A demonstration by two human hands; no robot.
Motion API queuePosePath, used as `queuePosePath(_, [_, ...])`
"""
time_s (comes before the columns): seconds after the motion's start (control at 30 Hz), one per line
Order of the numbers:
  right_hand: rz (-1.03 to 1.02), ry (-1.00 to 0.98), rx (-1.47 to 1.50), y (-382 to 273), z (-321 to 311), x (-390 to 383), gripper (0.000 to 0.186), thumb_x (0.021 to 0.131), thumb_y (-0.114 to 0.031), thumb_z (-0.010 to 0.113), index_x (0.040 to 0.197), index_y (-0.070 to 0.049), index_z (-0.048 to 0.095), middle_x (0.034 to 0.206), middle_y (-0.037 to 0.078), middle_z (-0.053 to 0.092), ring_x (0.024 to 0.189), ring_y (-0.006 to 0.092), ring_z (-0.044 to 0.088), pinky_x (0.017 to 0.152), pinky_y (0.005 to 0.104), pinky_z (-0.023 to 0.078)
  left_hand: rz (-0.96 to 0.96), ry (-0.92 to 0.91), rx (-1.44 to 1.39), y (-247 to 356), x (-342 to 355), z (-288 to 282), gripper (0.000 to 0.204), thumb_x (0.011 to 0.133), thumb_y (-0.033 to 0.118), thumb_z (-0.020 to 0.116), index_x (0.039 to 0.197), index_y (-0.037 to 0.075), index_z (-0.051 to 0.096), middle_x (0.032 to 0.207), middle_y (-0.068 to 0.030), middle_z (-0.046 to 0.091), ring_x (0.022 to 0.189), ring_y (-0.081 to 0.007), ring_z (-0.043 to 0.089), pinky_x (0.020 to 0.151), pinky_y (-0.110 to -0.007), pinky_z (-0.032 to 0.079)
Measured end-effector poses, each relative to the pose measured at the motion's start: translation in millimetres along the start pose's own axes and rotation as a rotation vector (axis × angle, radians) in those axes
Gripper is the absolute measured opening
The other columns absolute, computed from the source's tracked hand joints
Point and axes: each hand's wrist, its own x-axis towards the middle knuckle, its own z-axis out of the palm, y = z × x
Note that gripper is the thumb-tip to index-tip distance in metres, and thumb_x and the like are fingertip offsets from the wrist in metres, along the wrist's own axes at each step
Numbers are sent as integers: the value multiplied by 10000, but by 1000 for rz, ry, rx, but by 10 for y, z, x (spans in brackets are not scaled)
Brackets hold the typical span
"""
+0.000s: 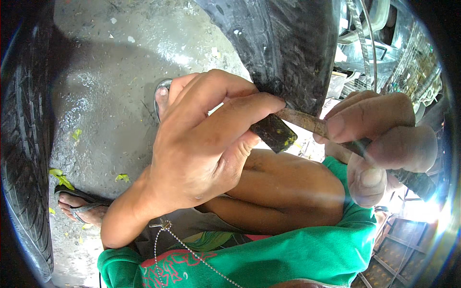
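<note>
My left hand (201, 139) is closed, its thumb and fingers pinching a dark rectangular block (276, 133) with yellow-green specks. A narrow, worn tan-brown strip (302, 120) runs from beside the left fingertips into my right hand (379, 139). My right fingers and thumb are closed round that strip, near the block. A darker length shows between the right fingers and below them; whether it is the same piece I cannot tell. The strip's left end is hidden behind the left fingers, so I cannot tell if it touches the block.
A large black tyre (293, 43) stands close beyond my hands, and another tyre (26, 144) rises along the left side. Wet grey concrete floor (110, 96) lies between them, with scattered leaves (62, 178). Wire racks and metal parts (413, 62) clutter the right. My bare legs and sandalled feet are below.
</note>
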Motion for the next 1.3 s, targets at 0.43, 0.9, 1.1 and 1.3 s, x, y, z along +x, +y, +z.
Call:
queuePosePath(0.43, [-2, 224, 113, 20, 105, -86, 204, 1024, -280, 620, 1065, -127, 492, 990, 154, 591, 608, 202, 593, 506, 322, 526, -11, 3, -24, -1, -26, -5, 320, 948, 328, 715, 1079, 41, 772, 1048, -111, 662, 883, -246, 607, 787, -340, 480])
queuePosePath(0.9, [-92, 175, 490, 160, 44, -82, 236, 928, -111, 705, 1033, -171, 503, 1020, 135, 630, 584, 185, 621, 453, 297, 556, 216, 147, -40, 48, -4, 25, 315, 734, 154, 865, 1005, 45, 747, 939, -86, 690, 826, -245, 613, 741, -377, 467])
queuePosePath(1.1, [-104, 64, 371, 113, -91, -102, 307, 828, -3, 776, 985, -152, 558, 996, 155, 636, 721, 253, 670, 527, 352, 598, 250, 185, -19, 52, -7, 80, 322, 717, 155, 867, 1004, 63, 755, 911, -64, 707, 802, -229, 624, 755, -373, 455])
queuePosePath(1.3, [-313, 34, 136, 119, 207, -60, 131, 962, -171, 654, 1042, -165, 550, 993, 154, 652, 789, 308, 695, 565, 411, 574, 258, 223, 127, 117, -72, 40, 304, 724, 163, 867, 998, 84, 763, 895, -38, 726, 785, -216, 636, 798, -400, 439])
